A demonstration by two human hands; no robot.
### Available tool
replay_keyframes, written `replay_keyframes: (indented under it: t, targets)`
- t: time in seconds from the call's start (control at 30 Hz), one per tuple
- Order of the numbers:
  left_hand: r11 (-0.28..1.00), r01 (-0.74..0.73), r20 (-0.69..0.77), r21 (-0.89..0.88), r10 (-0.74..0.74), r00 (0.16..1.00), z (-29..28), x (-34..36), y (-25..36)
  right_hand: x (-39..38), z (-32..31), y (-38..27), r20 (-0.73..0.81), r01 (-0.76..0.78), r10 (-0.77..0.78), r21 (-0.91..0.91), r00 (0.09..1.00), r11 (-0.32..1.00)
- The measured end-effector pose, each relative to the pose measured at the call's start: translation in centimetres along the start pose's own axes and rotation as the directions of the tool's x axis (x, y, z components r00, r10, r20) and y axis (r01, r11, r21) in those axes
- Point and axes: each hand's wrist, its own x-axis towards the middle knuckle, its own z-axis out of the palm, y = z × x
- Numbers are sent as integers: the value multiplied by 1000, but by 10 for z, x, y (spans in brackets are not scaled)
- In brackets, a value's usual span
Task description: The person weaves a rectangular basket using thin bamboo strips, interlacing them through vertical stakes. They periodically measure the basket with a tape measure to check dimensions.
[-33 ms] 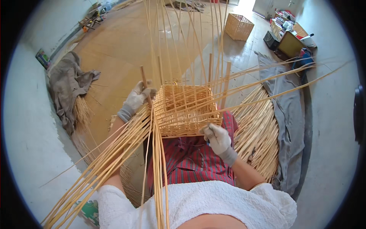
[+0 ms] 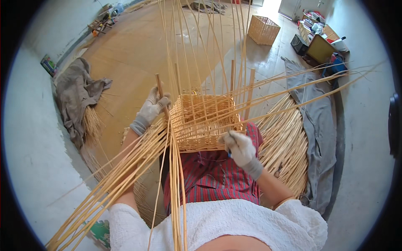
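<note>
A half-woven wicker basket (image 2: 203,142) rests on my lap, with long pale rods rising from its far side and others fanning right and toward me. Wooden corner sticks stand up at its corners. My left hand (image 2: 154,108), in a whitish work glove, is closed around the near-left corner stick (image 2: 159,85), at the basket's left side. My right hand (image 2: 240,149), gloved too, is closed at the near-right corner of the rim. A slim dark tool (image 2: 231,136) pokes from its fingers, and a bit of blue shows below; its kind is unclear.
To my right lies a heap of peeled rods (image 2: 284,146) beside a grey cloth (image 2: 316,142). At left, another grey cloth (image 2: 77,83) covers more rods. A finished-looking wicker box (image 2: 263,30) stands far ahead. Boxes and clutter (image 2: 320,46) line the right wall.
My right hand has lifted slightly at the basket's near-right corner, with more of the dark tool showing. My left hand keeps its hold on the corner stick.
</note>
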Motion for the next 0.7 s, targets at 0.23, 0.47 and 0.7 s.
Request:
replay_keyframes:
  t: [0.23, 0.47, 0.7]
  targets:
    - [940, -307, 410, 149, 224, 884, 20, -13, 79, 142, 14, -88, 350, 210, 13, -591, 937, 779]
    - [993, -94, 44, -75, 98, 994, 1, 4, 72, 184, -26, -104, 425, 314, 2, -672, 905, 670]
    - [955, -53, -172, 293, 107, 979, -36, 54, 42, 200, -180, -68, 99, 39, 28, -613, 995, 789]
